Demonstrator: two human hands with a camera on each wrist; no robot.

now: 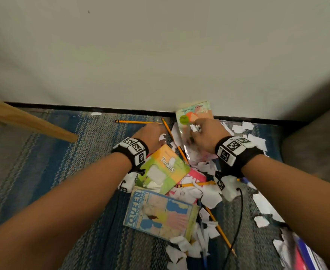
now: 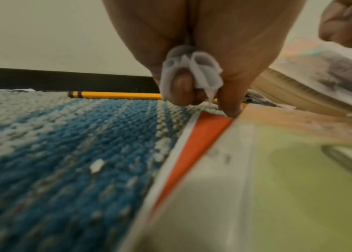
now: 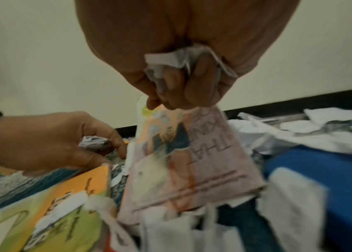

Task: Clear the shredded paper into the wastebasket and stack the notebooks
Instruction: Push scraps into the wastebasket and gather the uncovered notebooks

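Observation:
My left hand [image 1: 154,131] holds a wad of white shredded paper [image 2: 189,71] in curled fingers, and one fingertip [image 2: 232,109] touches the corner of the green-and-orange notebook [image 1: 165,169]. My right hand [image 1: 204,133] grips crumpled paper scraps [image 3: 181,59] and also pinches the top edge of a pink notebook [image 3: 192,153], which is tilted up against the wall. A blue notebook [image 1: 160,215] lies nearest me, and a pink one [image 1: 193,179] lies under scraps. Loose shredded paper [image 1: 211,195] covers the carpet to the right. No wastebasket is in view.
Yellow pencils [image 1: 135,121] lie among the notebooks and by the black baseboard [image 1: 82,107]. A wooden leg [image 1: 29,121] slants in at the left. A grey object [image 1: 316,145] stands at the right. A black cable [image 1: 238,221] runs over the blue striped carpet [image 1: 53,162].

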